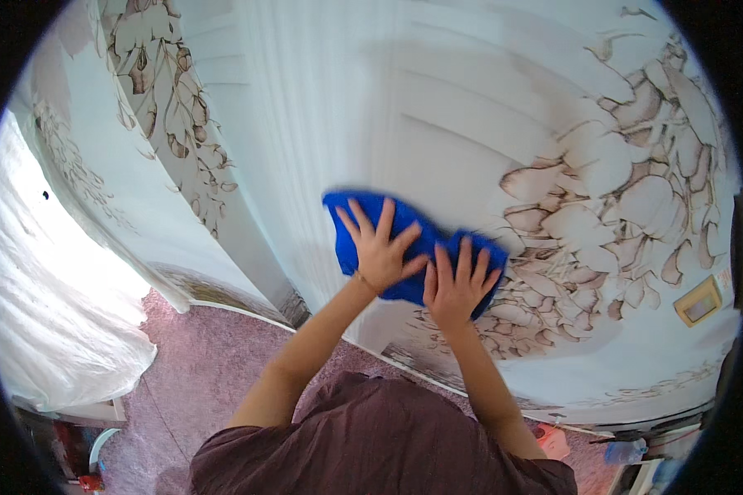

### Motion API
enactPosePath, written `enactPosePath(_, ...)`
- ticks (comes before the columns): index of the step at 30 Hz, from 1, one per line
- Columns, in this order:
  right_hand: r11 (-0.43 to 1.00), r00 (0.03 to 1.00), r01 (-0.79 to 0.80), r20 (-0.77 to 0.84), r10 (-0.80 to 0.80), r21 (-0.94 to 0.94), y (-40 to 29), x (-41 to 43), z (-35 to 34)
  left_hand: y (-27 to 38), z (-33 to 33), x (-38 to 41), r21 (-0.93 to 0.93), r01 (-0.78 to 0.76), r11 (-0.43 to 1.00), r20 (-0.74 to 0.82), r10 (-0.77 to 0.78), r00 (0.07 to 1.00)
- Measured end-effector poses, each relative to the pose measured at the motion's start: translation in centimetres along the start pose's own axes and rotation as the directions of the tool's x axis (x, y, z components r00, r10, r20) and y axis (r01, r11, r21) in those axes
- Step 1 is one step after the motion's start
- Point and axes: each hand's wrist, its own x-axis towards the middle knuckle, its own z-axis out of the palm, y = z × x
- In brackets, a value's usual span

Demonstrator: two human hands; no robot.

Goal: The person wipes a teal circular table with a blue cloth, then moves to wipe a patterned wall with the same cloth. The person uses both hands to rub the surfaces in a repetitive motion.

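Note:
A blue cloth (402,213) lies spread against a wall covering printed with flowers and white folds (322,124). My left hand (381,253) presses flat on the cloth's left half, fingers spread, with a thin bracelet at the wrist. On the cloth's right half rests my right hand (459,281), its fingers slightly apart and pointing up the wall. The two hands are close together, and both are a little blurred. Printed blossoms (594,210) spread over the wall to the right of the cloth.
A white curtain (49,297) hangs at the left over a bright opening. Pink-purple flooring (217,359) runs along the wall's foot. A yellowish framed wall fitting (698,301) is at the right. At the lower right are a clear plastic bottle (624,451) and a pink-red object (552,440).

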Motion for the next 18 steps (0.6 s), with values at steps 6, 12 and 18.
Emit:
enactPosePath(6, 0.996, 0.986, -0.083, -0.144, 0.078, -0.03, -5.2, 13.0, -0.8, -4.0, -4.5, 11.5, -0.016, -0.046, 0.999, -0.228, 0.041, 0.973)
enactPosePath(12, 0.997, 0.994, 0.073, -0.077, -0.076, -0.039, -7.8, 6.5, 4.2, -7.5, -1.6, 2.4, -0.005, -0.046, 0.999, -0.119, 0.045, 0.992)
enactPosePath(18, 0.969, 0.936, 0.236, 0.254, -0.246, 0.069, -10.4, -5.8, 8.4, -13.5, 1.0, -13.2, 0.003, -0.054, 0.999, 0.186, 0.053, 0.981)
